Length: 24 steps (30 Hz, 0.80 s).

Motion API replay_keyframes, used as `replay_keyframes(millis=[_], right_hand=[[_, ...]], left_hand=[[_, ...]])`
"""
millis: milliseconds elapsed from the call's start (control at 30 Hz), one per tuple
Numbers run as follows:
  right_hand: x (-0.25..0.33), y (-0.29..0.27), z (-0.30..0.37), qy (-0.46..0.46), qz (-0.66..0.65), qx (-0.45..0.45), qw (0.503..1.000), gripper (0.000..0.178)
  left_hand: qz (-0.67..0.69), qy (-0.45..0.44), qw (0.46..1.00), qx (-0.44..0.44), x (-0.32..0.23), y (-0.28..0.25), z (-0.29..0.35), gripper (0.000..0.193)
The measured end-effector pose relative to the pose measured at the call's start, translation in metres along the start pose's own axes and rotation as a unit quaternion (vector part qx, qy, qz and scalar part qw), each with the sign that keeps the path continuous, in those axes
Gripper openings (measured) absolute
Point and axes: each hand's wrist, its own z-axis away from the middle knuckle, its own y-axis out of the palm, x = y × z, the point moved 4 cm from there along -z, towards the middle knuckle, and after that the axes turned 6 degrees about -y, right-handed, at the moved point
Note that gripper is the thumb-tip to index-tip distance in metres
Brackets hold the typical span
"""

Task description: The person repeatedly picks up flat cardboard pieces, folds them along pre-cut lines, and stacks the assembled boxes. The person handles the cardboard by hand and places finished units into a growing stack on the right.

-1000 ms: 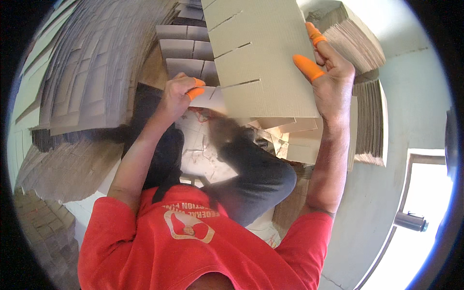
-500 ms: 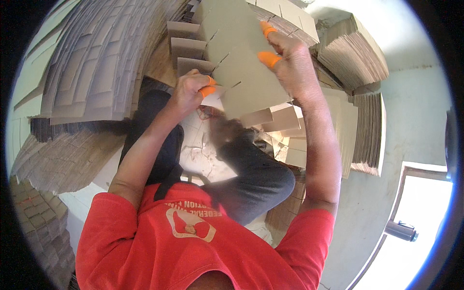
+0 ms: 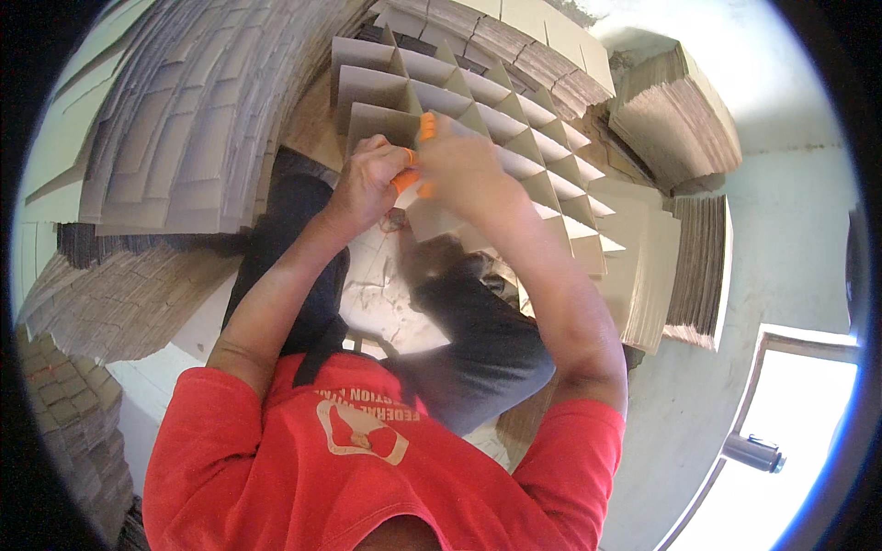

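Observation:
A brown cardboard divider grid (image 3: 373, 90) is spread out in front of me, its crossed strips standing up as rows of square cells. At its near left corner, my left hand (image 3: 367, 182) pinches the cardboard between thumb and finger. My right hand (image 3: 464, 174) is right beside it, over the near edge of the grid. Orange finger covers show on both hands. Motion blurs the right hand, so its hold on the cardboard is unclear. That hand and forearm hide part of the grid's near side.
Large stacks of flat cardboard pieces (image 3: 175, 110) rise at the left. More cardboard stacks (image 3: 675, 115) stand at the far right, by a pale wall (image 3: 781, 230). Slotted sheets (image 3: 524, 46) are piled behind the grid. My bent legs (image 3: 482, 344) are below it.
The flat, folded cardboard has opened into a grid of cells. My right hand has moved left and nearer, from the far right edge to beside my left hand, which has barely moved.

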Motion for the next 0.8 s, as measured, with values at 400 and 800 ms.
replay_keyframes(millis=[400,800], right_hand=[[-0.142,0.009,0.058,0.218,0.033,-0.347,0.912,0.046],[-0.119,0.044,0.227,0.276,0.01,-0.494,0.825,0.045]], left_hand=[[-0.252,0.086,0.96,0.087,-0.022,0.01,-0.037,0.093],[-0.212,0.028,0.895,0.392,0.016,0.067,-0.116,0.042]])
